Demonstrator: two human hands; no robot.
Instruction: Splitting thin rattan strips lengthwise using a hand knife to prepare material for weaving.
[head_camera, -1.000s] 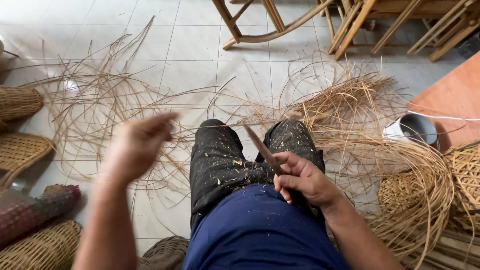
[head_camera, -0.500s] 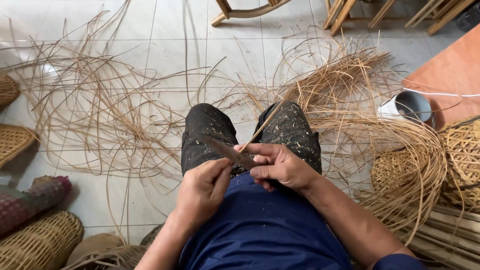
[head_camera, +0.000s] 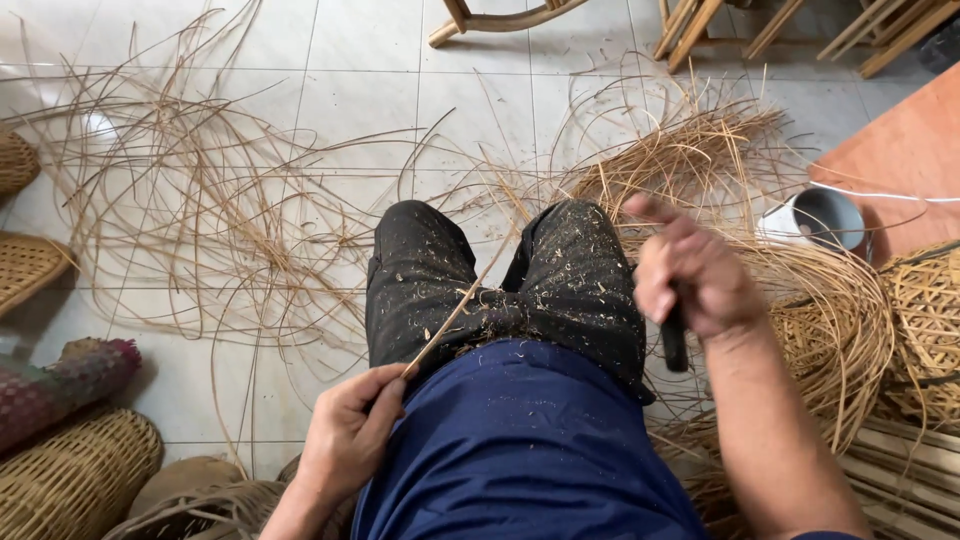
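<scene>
Left hand (head_camera: 348, 440): low beside the left thigh, fingers (head_camera: 385, 400) pinched on the near end of a thin cane strip (head_camera: 455, 312), which slants up across the lap between the knees.
Right hand (head_camera: 692, 272): raised over the right knee, blurred, fingers clenched on a dark-handled knife (head_camera: 674, 338); only the handle shows below the fist.
Trousers (head_camera: 500, 290): dark, flecked with pale shavings.
Floor (head_camera: 360, 110): pale tiles, strewn with loose cane strips (head_camera: 200, 230).
Bundle of cane (head_camera: 690, 150): beyond the right knee.
Woven baskets (head_camera: 75, 475): at the left edge.
Metal cup (head_camera: 820, 220): at right.
</scene>
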